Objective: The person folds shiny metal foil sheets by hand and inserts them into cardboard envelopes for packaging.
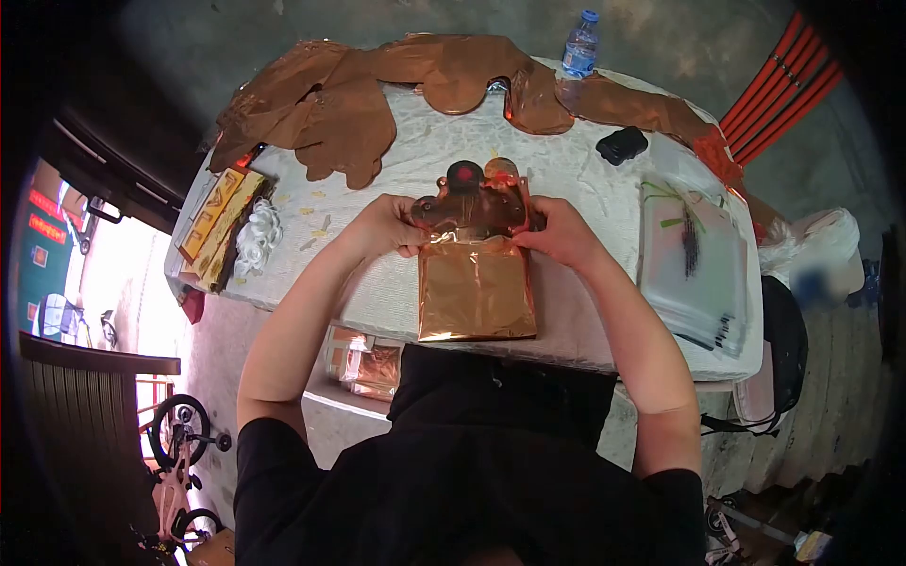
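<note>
A shiny copper-coloured foil packet (478, 291) lies flat at the table's front edge, its upper part crumpled and uneven. My left hand (387, 226) pinches the upper left side of the foil. On the upper right side, my right hand (559, 232) grips the same foil between thumb and fingers. Just above the foil, between the hands, are a dark round piece with a red centre (465, 175) and an orange round piece (501, 170).
Brown foil shapes (349, 123) stretch along the table's far edge, near a water bottle (580, 45). A black object (622, 145) and clear plastic sleeves (694, 274) lie right. Left are a yellow box (219, 226) and white ribbon (259, 238).
</note>
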